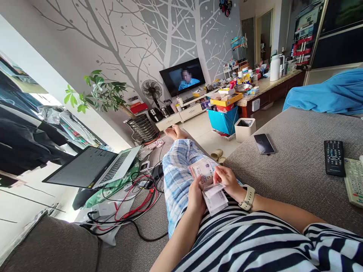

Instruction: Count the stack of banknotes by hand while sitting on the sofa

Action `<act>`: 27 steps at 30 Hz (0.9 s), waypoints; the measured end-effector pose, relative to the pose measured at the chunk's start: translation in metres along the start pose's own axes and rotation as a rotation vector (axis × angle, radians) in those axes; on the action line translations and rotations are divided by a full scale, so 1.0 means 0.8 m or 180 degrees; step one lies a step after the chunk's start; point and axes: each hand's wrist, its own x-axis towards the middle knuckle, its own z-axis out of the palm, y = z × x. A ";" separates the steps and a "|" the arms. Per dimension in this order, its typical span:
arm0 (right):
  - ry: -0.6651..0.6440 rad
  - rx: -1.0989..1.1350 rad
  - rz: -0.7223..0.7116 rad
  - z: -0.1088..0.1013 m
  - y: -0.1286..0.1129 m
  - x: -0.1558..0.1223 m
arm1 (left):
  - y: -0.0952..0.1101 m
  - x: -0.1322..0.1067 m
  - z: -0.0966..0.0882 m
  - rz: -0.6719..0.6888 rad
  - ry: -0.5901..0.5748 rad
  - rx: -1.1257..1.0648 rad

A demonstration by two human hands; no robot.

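I sit on a grey sofa [297,166] with my legs stretched out in blue plaid trousers [178,170]. My left hand [195,198] is closed around a stack of banknotes [202,170] held over my lap. My right hand [227,179], with a pale watch [247,198] on the wrist, pinches a folded note at the top of the stack. More paper notes [217,200] hang below between the two hands.
A black phone [264,144] and two remotes [334,156] lie on the sofa to my right. An open laptop [93,168], tangled cables [133,200] and a charger sit to my left. Ahead are a white bin [245,129], a blue crate [224,119], a television [183,76], a fan and a potted plant.
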 end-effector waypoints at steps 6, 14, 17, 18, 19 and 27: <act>0.0090 -0.0173 -0.0018 -0.002 0.001 0.002 | 0.000 -0.001 0.001 -0.0016 0.0048 -0.0029; 0.0615 -0.0168 0.0227 -0.003 0.022 0.011 | 0.002 -0.005 0.002 0.0109 0.0142 0.0146; 0.0490 -0.0337 0.0114 -0.005 0.021 0.011 | 0.002 -0.006 0.003 0.0157 0.0167 0.0144; 0.0471 -0.0402 0.0074 -0.005 0.020 0.011 | 0.001 -0.005 0.003 0.0176 0.0174 0.0139; 0.0470 -0.0451 0.0045 -0.005 0.020 0.011 | 0.001 -0.004 0.002 0.0181 0.0171 0.0125; 0.0439 -0.0442 -0.0068 -0.004 0.015 0.009 | 0.000 0.004 0.002 0.0108 0.0002 -0.0118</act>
